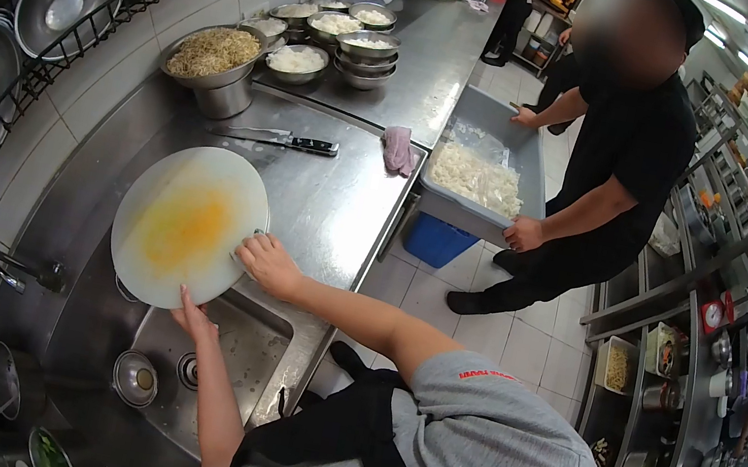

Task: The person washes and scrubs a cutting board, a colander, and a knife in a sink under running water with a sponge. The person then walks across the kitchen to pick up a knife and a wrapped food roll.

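A round white cutting board (144, 203) with a yellow-orange stain is tilted over the left edge of the steel counter and the sink (253, 352). My left hand (196, 320) grips its lower rim, the fingers partly hidden behind it. On the board's right edge, my right hand (269, 263) is closed around the rim. Beyond the board a knife (280, 139) with a black handle lies on the counter. A metal strainer or lid (135, 379) sits in the sink near the drain.
Bean sprouts fill a bowl (216, 54) on a pot by the wall. Bowls of white food (336, 24) stand farther back, near a pink cloth (398, 151). At right, a person in black (624, 148) holds a grey tub (534, 177) above a blue bin (441, 240). A faucet (27, 272) juts from the wall.
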A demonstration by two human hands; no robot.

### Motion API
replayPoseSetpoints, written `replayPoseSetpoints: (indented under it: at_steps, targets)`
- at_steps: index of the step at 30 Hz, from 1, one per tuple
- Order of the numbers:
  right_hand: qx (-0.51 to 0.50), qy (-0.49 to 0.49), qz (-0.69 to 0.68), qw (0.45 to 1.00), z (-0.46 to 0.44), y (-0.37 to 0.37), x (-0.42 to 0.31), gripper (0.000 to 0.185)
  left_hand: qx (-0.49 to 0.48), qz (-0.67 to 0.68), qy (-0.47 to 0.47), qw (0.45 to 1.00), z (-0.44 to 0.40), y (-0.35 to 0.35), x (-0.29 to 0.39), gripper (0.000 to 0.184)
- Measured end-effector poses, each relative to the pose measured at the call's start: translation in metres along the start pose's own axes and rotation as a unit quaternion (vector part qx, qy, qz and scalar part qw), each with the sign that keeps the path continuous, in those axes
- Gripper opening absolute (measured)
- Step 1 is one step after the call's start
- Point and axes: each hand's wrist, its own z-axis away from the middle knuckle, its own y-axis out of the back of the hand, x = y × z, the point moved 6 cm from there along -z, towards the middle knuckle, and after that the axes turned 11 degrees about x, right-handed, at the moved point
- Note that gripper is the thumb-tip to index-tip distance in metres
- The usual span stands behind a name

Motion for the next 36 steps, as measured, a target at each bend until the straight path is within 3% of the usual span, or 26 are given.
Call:
replayPoseSetpoints:
  at_steps: [3, 6, 8, 12, 14, 15, 19, 21, 23, 25, 27, 29, 31, 33, 36]
  targets:
    - [0.013, 0.002, -0.001, 1.000, -0.001, 0.003, -0.001, 0.021, 0.016, 0.008, -0.013, 1.000, 0.002, 0.000, 0.003, 0.035]
    - [-0.043, -0.022, -0.019, 0.999, 0.001, -0.001, 0.001, 0.028, -0.011, -0.011, -0.005, 1.000, 0.000, 0.000, 0.000, 0.035]
    - [0.015, 0.001, -0.007, 1.000, -0.001, 0.006, -0.001, 0.021, 0.004, 0.008, -0.003, 1.000, 0.004, -0.002, 0.003, 0.033]
    - [0.006, -0.001, -0.013, 1.000, -0.001, 0.006, 0.000, 0.021, 0.014, 0.007, -0.001, 1.000, -0.004, 0.002, -0.006, 0.036]
    - [-0.016, -0.010, -0.017, 1.000, -0.002, 0.005, 0.000, 0.024, -0.015, 0.064, 0.029, 0.997, -0.008, -0.001, -0.011, 0.039]
    - [-0.020, -0.005, -0.029, 0.999, -0.002, 0.003, -0.001, 0.024, 0.034, 0.094, 0.071, 0.992, -0.008, -0.001, -0.017, 0.042]
    - [-0.013, -0.025, -0.076, 0.997, 0.002, -0.005, 0.001, 0.035, 0.023, 0.220, 0.219, 0.950, -0.014, -0.014, -0.034, 0.033]
    - [-0.024, -0.037, -0.128, 0.991, 0.002, -0.008, 0.005, 0.044, 0.012, 0.249, 0.220, 0.943, -0.019, -0.014, -0.043, 0.032]
    - [-0.047, -0.166, -0.280, 0.944, 0.001, -0.010, 0.018, 0.046, 0.011, 0.224, 0.204, 0.953, -0.022, -0.009, -0.044, 0.031]
    - [0.103, -0.351, -0.311, 0.877, 0.008, 0.004, 0.039, 0.043, 0.019, 0.211, 0.221, 0.952, -0.022, -0.004, -0.043, 0.031]
    - [0.137, -0.453, -0.328, 0.818, 0.020, 0.004, 0.059, 0.044, 0.028, 0.200, 0.238, 0.950, -0.014, 0.002, -0.039, 0.031]
    - [0.153, -0.473, -0.308, 0.811, 0.022, 0.000, 0.077, 0.043, 0.021, 0.150, 0.279, 0.948, -0.002, 0.004, -0.039, 0.030]
    - [0.151, -0.409, -0.265, 0.860, 0.014, -0.009, 0.088, 0.044, 0.019, 0.156, 0.290, 0.944, 0.012, 0.013, -0.038, 0.031]
    - [0.047, -0.270, -0.132, 0.953, -0.008, -0.013, 0.076, 0.047, -0.023, 0.143, 0.294, 0.945, 0.029, 0.016, -0.039, 0.032]
    - [-0.015, -0.261, -0.063, 0.963, -0.036, -0.040, 0.110, 0.048, -0.031, 0.108, 0.304, 0.946, 0.049, 0.028, -0.040, 0.038]
